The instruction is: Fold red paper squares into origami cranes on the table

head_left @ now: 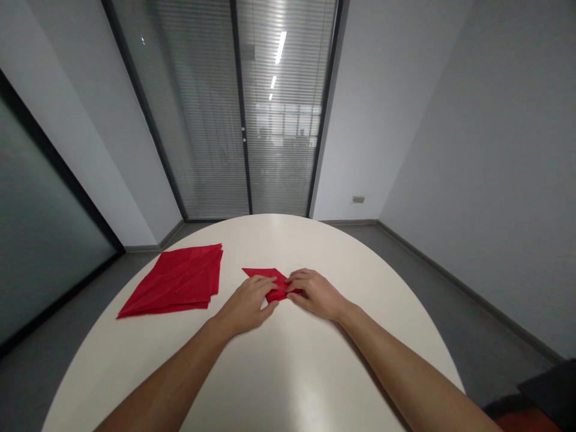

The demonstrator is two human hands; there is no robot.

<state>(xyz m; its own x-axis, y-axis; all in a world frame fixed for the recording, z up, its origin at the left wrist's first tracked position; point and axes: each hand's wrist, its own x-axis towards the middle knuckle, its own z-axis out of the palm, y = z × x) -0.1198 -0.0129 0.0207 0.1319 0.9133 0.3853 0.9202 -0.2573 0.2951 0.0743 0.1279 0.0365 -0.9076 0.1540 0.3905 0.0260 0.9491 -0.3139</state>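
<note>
On the white round table lies a small folded piece of red paper (279, 292), with one pointed corner sticking out at its upper left. My left hand (251, 303) rests over its left part, fingers closed down on it and thumb at its near edge. From the right, my right hand (318, 295) pinches the paper's right end with bent fingers. The fingertips of both hands almost meet over the paper and cover parts of it. Some of the folds are hidden under the hands.
A stack of larger creased red sheets (180, 279) lies to the left, close to the edge of the round table (288, 240). Behind the table stand glass panels with blinds (211, 150). A dark object with a reddish part (546, 390) is at the lower right.
</note>
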